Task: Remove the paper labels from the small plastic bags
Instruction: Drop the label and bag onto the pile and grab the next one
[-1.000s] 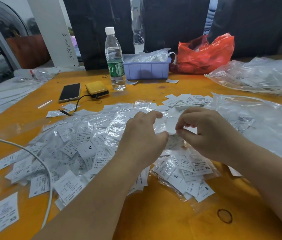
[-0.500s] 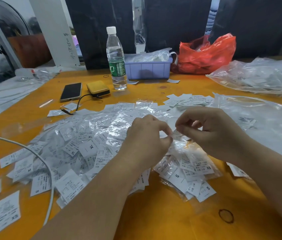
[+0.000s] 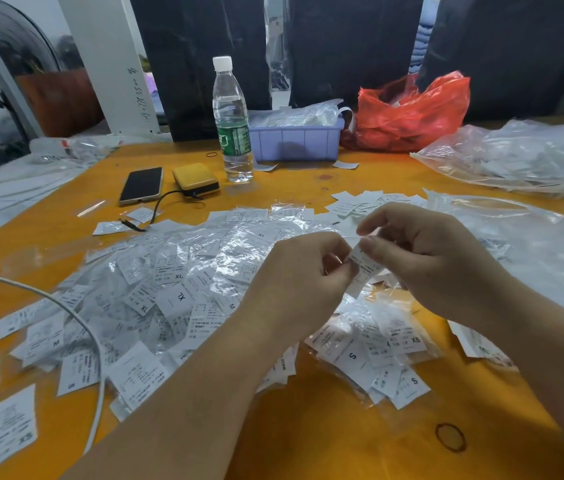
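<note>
A wide heap of small clear plastic bags with white size labels (image 3: 176, 292) covers the middle of the orange table (image 3: 325, 434). Above it my left hand (image 3: 294, 285) and my right hand (image 3: 436, 261) meet over one small bag with a white paper label (image 3: 363, 268). My left fingers pinch its lower left edge. My right thumb and forefinger pinch the label's upper end. A smaller pile of bagged labels (image 3: 377, 355) lies under my hands. Loose bare labels (image 3: 356, 206) lie in a flat cluster behind my right hand.
A water bottle (image 3: 232, 123), a phone (image 3: 141, 185) and a yellow power bank (image 3: 195, 180) stand behind the heap. A lilac bin (image 3: 296, 142), a red bag (image 3: 408, 116) and large clear bags (image 3: 523, 157) line the back and right. A white cable (image 3: 76, 327) crosses the left.
Both hands have risen slightly off the heap. The label now shows between my fingers, drawn partly out toward the right.
</note>
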`<move>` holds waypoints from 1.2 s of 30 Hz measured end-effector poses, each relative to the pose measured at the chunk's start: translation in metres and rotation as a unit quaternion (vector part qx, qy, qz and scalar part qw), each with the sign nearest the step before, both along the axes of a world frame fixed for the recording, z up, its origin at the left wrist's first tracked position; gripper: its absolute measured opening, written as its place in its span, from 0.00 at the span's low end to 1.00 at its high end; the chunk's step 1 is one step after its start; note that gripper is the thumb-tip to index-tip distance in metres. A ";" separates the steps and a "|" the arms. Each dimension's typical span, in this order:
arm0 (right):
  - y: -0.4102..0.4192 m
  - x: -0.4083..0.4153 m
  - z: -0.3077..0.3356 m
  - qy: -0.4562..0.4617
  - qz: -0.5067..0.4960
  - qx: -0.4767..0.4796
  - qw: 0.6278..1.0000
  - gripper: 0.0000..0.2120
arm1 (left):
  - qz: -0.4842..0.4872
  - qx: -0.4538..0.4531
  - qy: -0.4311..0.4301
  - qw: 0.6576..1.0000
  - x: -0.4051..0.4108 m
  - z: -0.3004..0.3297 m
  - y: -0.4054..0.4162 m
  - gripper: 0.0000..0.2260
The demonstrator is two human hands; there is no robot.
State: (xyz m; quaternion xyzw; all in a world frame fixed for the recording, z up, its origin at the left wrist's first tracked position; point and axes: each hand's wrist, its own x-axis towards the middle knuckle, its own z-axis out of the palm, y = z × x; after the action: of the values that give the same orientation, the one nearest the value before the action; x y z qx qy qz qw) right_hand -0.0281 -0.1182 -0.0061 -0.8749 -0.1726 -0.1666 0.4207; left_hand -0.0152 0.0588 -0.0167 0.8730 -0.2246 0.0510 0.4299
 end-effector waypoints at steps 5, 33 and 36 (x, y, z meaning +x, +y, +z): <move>-0.004 -0.008 0.013 0.060 -0.036 -0.163 0.984 0.05 | 0.039 -0.004 -0.012 0.999 0.003 0.000 0.003 0.02; 0.000 -0.001 0.006 0.231 0.116 0.192 0.947 0.25 | -0.009 -0.123 0.083 0.989 -0.004 0.013 0.003 0.16; 0.002 -0.003 0.008 0.236 0.123 0.207 0.942 0.25 | -0.003 -0.130 0.089 0.987 -0.002 0.013 0.004 0.12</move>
State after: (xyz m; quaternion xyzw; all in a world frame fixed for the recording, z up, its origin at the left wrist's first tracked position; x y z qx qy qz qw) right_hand -0.0309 -0.1158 0.0017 -0.7551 -0.1358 0.0659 0.6380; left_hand -0.0176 0.0626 -0.0040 0.8099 -0.1796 0.0001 0.5584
